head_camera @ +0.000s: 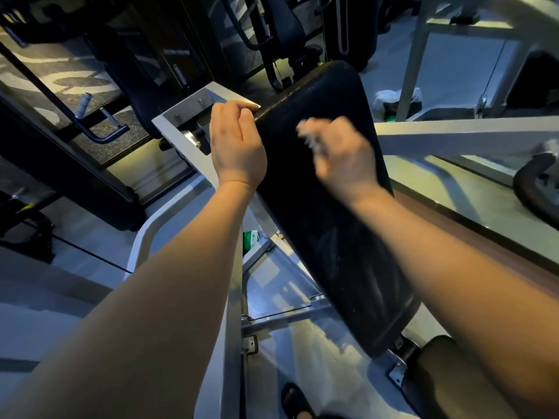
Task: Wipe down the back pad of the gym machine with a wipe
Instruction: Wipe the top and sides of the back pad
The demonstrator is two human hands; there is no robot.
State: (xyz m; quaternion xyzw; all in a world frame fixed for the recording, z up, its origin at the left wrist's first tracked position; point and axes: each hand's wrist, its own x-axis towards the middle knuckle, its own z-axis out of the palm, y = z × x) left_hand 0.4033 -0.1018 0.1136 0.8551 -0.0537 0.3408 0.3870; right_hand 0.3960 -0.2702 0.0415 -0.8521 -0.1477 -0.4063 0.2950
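The black back pad (326, 213) slants across the middle of your view on the grey machine frame (181, 116), its upper and right edges bare with open air beyond, its lower end near the seat (447, 373). Your left hand (237, 143) curls closed over its upper left edge, and your right hand (341, 155) presses its upper face, blurred, fingers bunched on something pale, likely the wipe (311, 140). The textured surface shines with faint streaks lower down.

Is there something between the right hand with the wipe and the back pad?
Nothing visible. The right hand, blurred, is over the upper part of the back pad, with a pale wipe seemingly in its fingers. The left hand only grips the pad's left edge.
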